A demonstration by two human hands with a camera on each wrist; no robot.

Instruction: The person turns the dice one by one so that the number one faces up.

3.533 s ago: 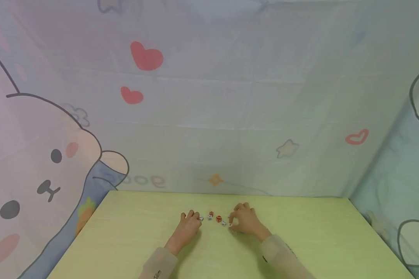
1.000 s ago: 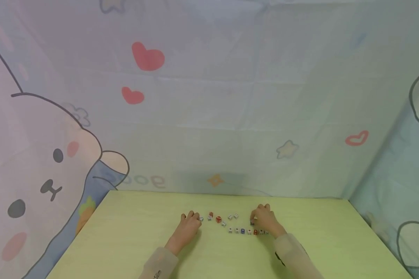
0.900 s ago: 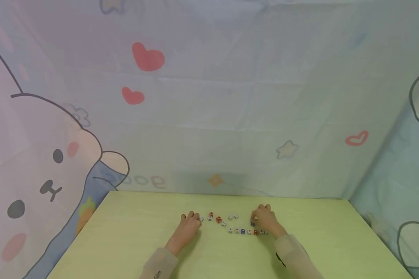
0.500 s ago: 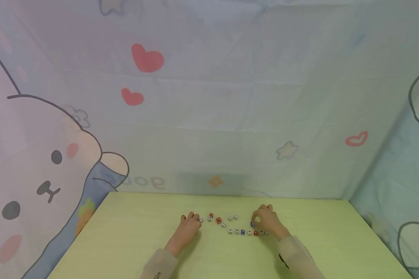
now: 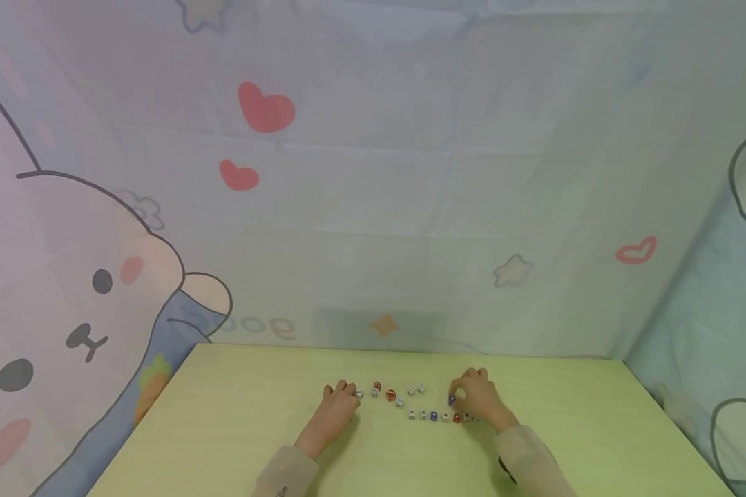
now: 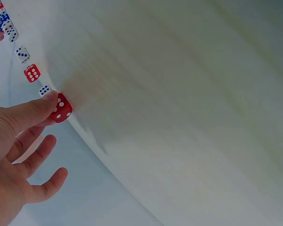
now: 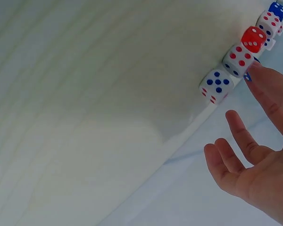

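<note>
My left hand [image 5: 332,412] stays at the left end of the scattered dice. In the left wrist view its thumb and finger pinch a red die [image 6: 62,109], with a white die [image 6: 45,90] right behind. My right hand [image 5: 481,400] pinches a small blue die [image 5: 452,400] above a straight row of dice. That row runs from a white die [image 5: 412,415] past a blue die [image 5: 434,416] to a red die [image 5: 456,418] and on under the hand. In the right wrist view, white dice [image 6: 22,54] [image 7: 217,86] partly cover the blue one at the fingertips.
Between the hands lie loose dice: red ones [image 5: 390,395] and white ones [image 5: 421,389]. The pale yellow-green table [image 5: 224,442] ends at a patterned cloth backdrop [image 5: 373,228] behind it.
My right hand has shifted right since the oldest frame, where it held a white die; a row of dice and a blue die at its fingertips now show. The left hand stays in place.
</note>
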